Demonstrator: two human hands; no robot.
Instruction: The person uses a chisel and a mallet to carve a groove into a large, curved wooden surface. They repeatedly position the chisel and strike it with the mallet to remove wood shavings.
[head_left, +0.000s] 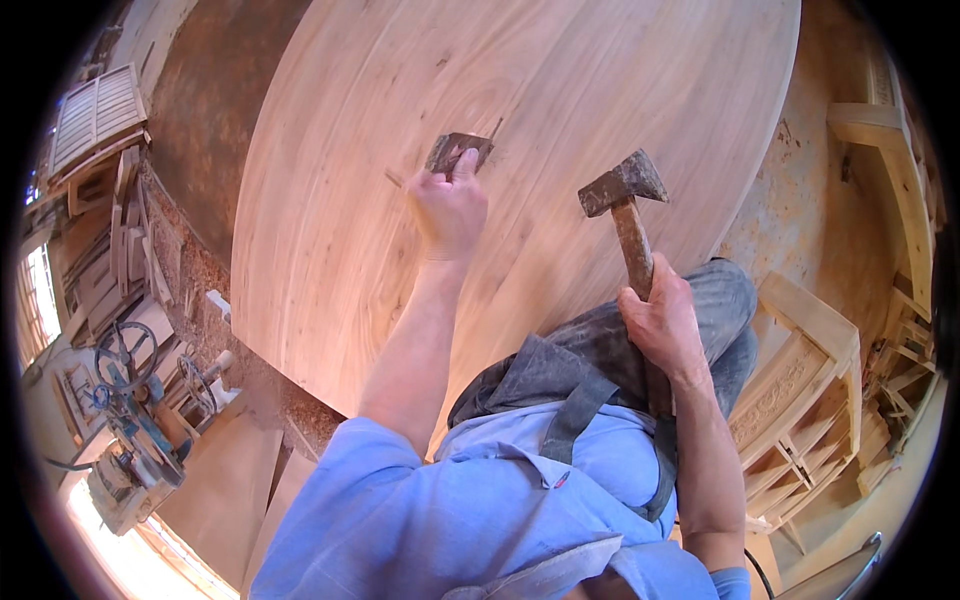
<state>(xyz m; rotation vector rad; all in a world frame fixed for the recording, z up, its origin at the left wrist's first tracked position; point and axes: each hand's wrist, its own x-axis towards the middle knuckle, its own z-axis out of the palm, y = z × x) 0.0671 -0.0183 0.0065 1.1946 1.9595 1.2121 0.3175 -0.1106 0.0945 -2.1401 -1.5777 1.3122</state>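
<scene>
My left hand (447, 212) is closed on a dark, flat, roughly rectangular plate (457, 151), the thumb lying over its face. What kind of tool the plate is, I cannot make out. It is low over or against the broad pale wooden panel (340, 200); whether it touches is unclear. A thin stick (393, 177) shows beside that hand. In my right hand (664, 315) is a hatchet (623, 183), gripped partway along its worn wooden handle. Its dark head, blunt at one end and flared at the other, hangs above the panel's right part, apart from the plate.
Carved pale wooden furniture pieces (785, 375) stand at the right. A woodworking machine with handwheels (127, 357) is at the lower left. Stacked boards (125, 230) and wood shavings (195, 265) lie along the left. My bent knee (725, 295) is near the panel's right edge.
</scene>
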